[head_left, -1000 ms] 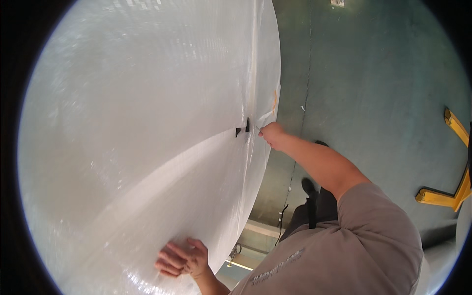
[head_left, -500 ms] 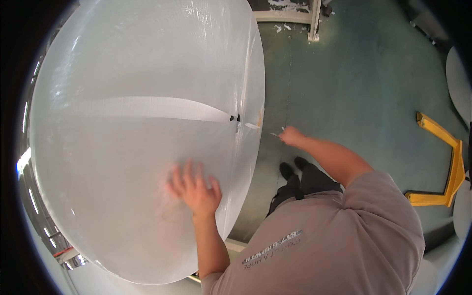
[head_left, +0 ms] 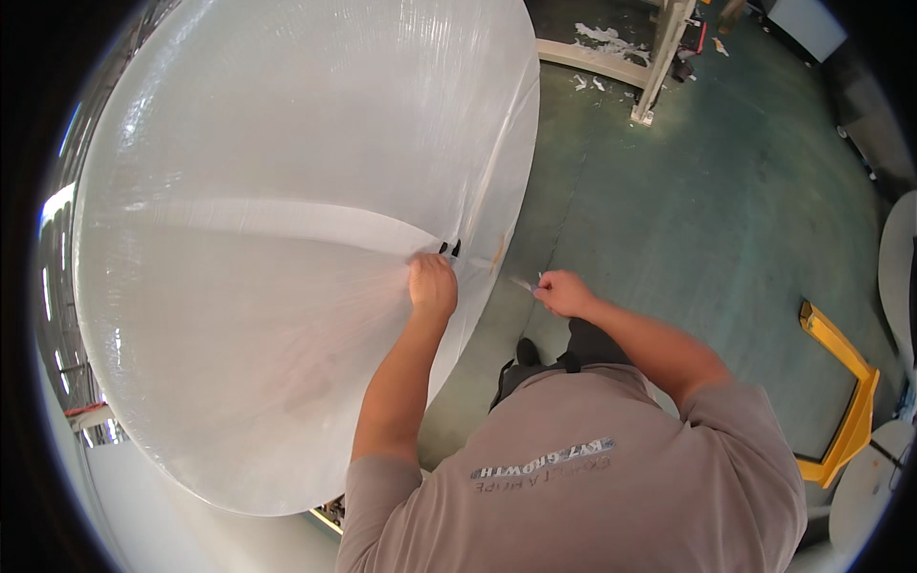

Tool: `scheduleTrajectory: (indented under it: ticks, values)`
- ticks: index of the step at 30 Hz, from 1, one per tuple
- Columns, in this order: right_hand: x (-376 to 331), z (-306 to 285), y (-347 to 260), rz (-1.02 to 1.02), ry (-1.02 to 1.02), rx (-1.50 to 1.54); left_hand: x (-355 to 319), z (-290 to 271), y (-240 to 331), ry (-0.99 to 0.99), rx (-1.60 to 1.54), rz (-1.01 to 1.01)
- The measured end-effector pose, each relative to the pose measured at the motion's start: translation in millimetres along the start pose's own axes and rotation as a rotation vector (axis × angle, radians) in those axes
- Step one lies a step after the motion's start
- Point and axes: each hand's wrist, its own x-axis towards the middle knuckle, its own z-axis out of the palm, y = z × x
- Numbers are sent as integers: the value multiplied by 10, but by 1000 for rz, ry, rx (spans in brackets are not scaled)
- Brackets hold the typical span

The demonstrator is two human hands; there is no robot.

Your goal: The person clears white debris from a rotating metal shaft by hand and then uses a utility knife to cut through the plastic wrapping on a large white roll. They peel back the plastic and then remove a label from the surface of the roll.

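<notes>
A huge rounded roll [head_left: 315,115], wrapped in glossy whitish film, fills the left half of the view. A sheet of the white film [head_left: 315,315] lies over its nearer part, its raised edge running across the roll. My left hand [head_left: 435,286] is closed on that edge at its right end, and faint creases fan out from the fingers. Two small black pieces [head_left: 450,248] stick up just beyond the fingertips. Off the roll's right side, my right hand [head_left: 565,292] is closed around a small, thin, pale tool [head_left: 527,285] pointing toward the roll; its kind is unclear.
A pale metal frame [head_left: 602,62] stands on the green floor [head_left: 688,210] at the far side, with white scraps [head_left: 611,43] around it. A yellow metal bracket [head_left: 855,411] lies at the right. Other round white rolls [head_left: 898,258] stand at the right rim.
My left hand has gone from spread fingers over the film to closing on its edge by the black pieces. My right hand stays beside the roll with the tool; the view has shifted.
</notes>
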Motion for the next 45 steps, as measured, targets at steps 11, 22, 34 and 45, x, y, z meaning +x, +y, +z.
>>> scheduleTrajectory:
  ticks: [11, 22, 34, 45]
  values:
    - [527, -369, -754, -443, -99, -363, -1442, -258, 394, -315, -462, -120]
    - [419, 140, -980, -502, -324, -447, -2835, -1432, 348, -362, -613, -290]
    - [359, 636, -987, -357, -314, -182, -2488, -789, -203, 122, -731, -372]
    - [-317, 22, -234, -34, -242, 28, -1609, 252, -666, 252, 63, -160]
